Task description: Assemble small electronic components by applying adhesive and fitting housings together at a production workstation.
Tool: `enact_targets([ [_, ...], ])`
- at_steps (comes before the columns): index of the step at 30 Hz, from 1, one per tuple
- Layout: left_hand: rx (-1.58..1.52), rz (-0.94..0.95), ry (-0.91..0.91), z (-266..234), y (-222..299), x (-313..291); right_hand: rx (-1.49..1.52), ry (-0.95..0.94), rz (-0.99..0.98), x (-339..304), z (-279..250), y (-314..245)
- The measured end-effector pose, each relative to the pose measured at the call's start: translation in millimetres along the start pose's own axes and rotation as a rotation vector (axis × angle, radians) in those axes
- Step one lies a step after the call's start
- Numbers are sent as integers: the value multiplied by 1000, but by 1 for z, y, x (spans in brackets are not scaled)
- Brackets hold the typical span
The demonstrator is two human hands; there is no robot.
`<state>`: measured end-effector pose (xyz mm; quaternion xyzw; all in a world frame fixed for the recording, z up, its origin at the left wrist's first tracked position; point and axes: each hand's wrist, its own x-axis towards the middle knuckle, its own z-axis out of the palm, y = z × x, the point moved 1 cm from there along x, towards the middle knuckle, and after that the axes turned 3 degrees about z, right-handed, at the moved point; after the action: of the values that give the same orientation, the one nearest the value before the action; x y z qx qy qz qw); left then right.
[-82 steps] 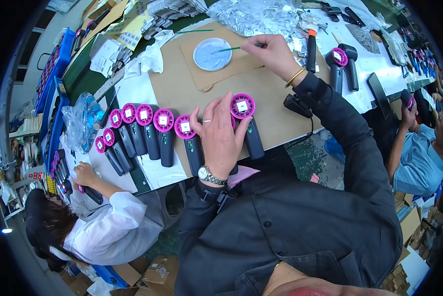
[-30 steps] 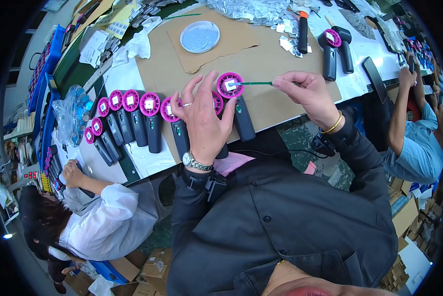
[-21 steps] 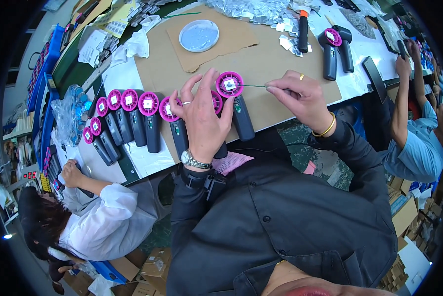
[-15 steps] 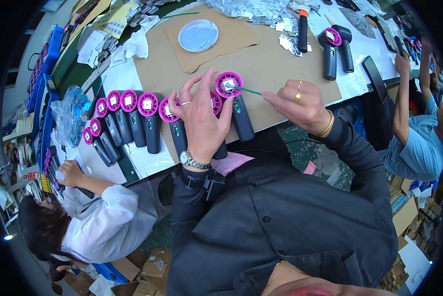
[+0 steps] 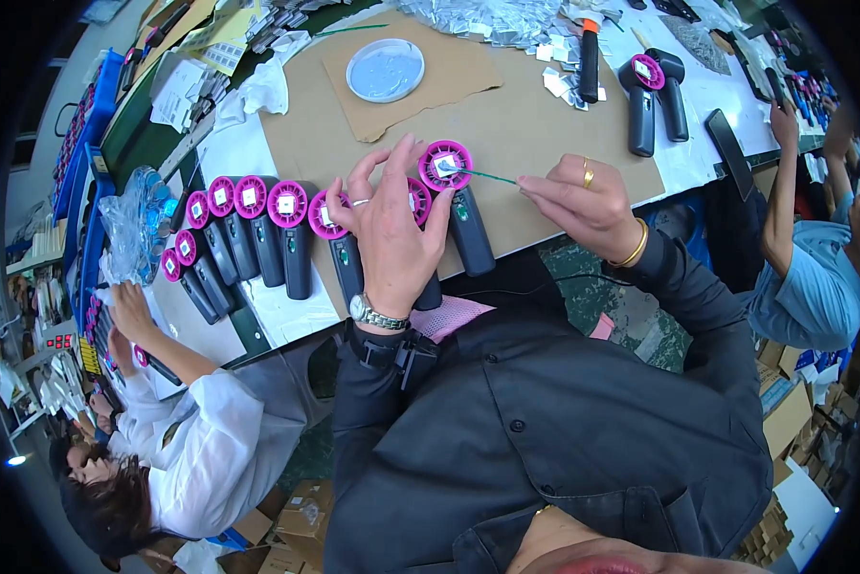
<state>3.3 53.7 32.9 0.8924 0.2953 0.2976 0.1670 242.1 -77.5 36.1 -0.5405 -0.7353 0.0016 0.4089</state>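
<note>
My right hand (image 5: pixel 583 206) pinches a thin green stick (image 5: pixel 492 175). Its pale tip meets the white square inside the magenta ring of a dark handheld device, perhaps a small fan (image 5: pixel 471 234). My left hand (image 5: pixel 391 230) spreads its fingers over the neighbouring devices, with the thumb next to that magenta ring; the hand partly covers another such device (image 5: pixel 418 201). Left of it, several more dark devices (image 5: pixel 296 249) with magenta heads and white squares lie in a slanting row. Behind my hands, a shallow round dish (image 5: pixel 385 70) of bluish-white stuff rests on a cardboard piece (image 5: pixel 458 81).
An orange-and-black tool (image 5: pixel 589 62) lies by small silvery squares (image 5: pixel 559 86). Two more devices (image 5: pixel 642 120) and a dark flat slab (image 5: pixel 728 153) are at the right. A co-worker in white (image 5: pixel 200 440) sits at the left; one in light blue (image 5: pixel 813 277) at the right.
My right hand has shifted slightly right along the stick, its tip still at the white square. My left hand stays put. The co-worker at the left has raised their hands and leaned.
</note>
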Motion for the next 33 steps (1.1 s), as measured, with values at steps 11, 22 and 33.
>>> enact_targets([
  [11, 6, -7, -8, -1, 2, 0, 461, -64, 734, -5, 8, 10],
  [22, 9, -1, 5, 0, 2, -1, 1086, -103, 1363, 7, 0, 16],
  [33, 19, -4, -1, 0, 2, -1, 1304, -88, 1350, 16, -14, 14],
])
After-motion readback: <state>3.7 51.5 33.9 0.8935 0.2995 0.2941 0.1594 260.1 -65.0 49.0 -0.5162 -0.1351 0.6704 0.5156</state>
